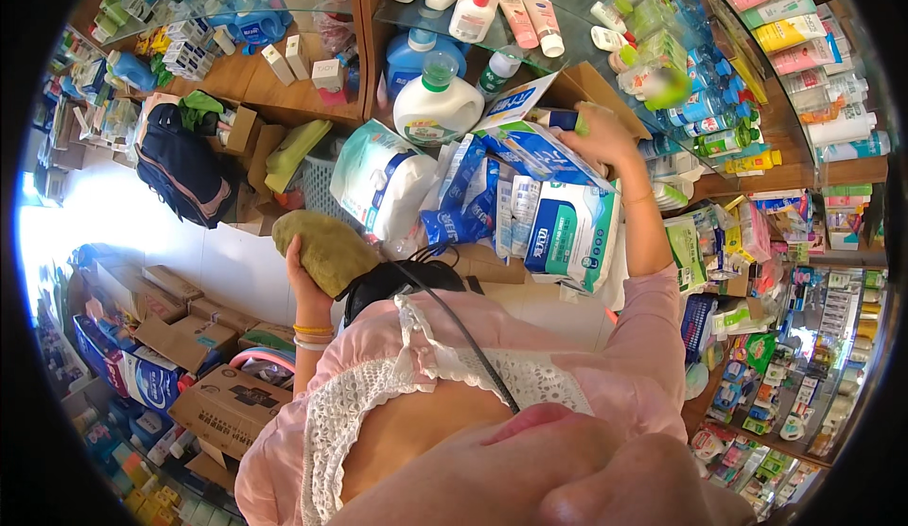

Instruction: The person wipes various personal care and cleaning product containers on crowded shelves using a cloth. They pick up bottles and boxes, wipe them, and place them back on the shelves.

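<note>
My left hand (308, 285), with yellow and white bands at the wrist, is closed around a bunched olive-green cloth (326, 250). Farther off to the right, my right hand (602, 138) reaches in among stacked goods. Its fingers curl down beside a small dark-blue pack (560, 120) and the upper edge of a blue and white package (530, 148); a bit of light green shows at the fingers. What they grip is partly hidden. Below that arm stands a white, teal and blue pack of pads (572, 235). A white and teal plastic pack (380, 178) stands between the hands.
A white jug with a green cap (437, 105) stands behind the packs. Glass shelves hold bottles and tubes (544, 25) at the far side. A dark backpack (184, 166) is at the left, above open cardboard boxes (227, 403). A grey basket (329, 190) sits near the cloth.
</note>
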Action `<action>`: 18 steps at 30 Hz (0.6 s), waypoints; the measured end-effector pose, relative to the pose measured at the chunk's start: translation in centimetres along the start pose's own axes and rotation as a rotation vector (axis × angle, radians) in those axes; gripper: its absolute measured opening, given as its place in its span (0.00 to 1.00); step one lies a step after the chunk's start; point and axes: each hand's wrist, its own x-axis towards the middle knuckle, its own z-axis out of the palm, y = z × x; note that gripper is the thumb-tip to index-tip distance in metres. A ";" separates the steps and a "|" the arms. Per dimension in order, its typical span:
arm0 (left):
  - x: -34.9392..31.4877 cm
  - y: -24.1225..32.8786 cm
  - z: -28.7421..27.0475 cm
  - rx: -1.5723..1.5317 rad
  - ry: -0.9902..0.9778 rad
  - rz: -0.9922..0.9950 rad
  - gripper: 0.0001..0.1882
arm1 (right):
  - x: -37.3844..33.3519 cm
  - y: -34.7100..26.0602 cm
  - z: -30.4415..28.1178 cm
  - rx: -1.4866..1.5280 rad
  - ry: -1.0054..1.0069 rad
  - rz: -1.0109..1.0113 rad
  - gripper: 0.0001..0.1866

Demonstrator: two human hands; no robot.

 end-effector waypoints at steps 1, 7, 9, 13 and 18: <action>0.2 0.0 -0.1 -0.008 -0.004 -0.012 0.27 | 1.0 -0.5 -2.6 0.132 0.097 -0.002 0.30; 2.0 0.4 1.2 0.045 -0.057 -0.046 0.27 | 15.4 -2.1 -3.9 0.073 0.265 0.226 0.46; 1.5 0.5 2.0 0.060 -0.042 0.009 0.27 | 18.4 -4.8 -2.2 0.021 0.051 0.457 0.56; 0.6 1.2 0.5 -0.003 0.011 0.043 0.27 | 21.1 -2.2 2.6 0.026 0.046 0.556 0.57; 0.6 2.0 -1.3 0.033 0.102 0.075 0.27 | 19.8 -0.2 2.0 0.239 0.108 0.570 0.37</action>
